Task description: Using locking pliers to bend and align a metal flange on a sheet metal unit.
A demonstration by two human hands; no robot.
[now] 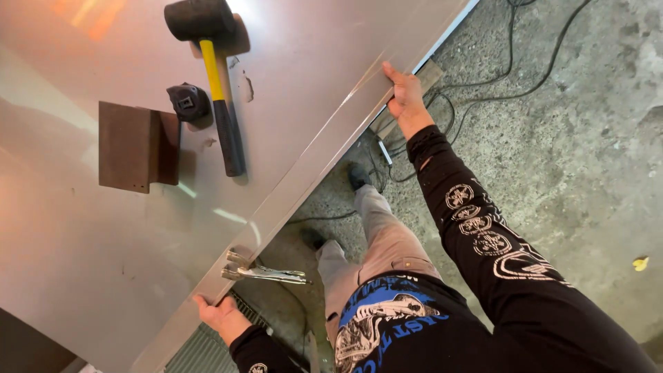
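Steel sheet (103, 228) edge gripped by both hands (219, 316) (406, 97); mallet (210, 62), locking pliers (266, 271) nearby.

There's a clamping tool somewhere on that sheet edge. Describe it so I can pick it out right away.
Start with the large metal sheet and follow its folded front edge toward the left hand. Just above that hand, locking pliers bite the edge, silvery handles sticking out over the floor. Unlike the yellow-handled rubber mallet and brown block lying on the sheet, they are bare metal and clamped on.

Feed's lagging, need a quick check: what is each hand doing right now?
Left hand: closed on the folded edge of the metal sheet, near the locking pliers.
Right hand: gripping the same edge farther along.
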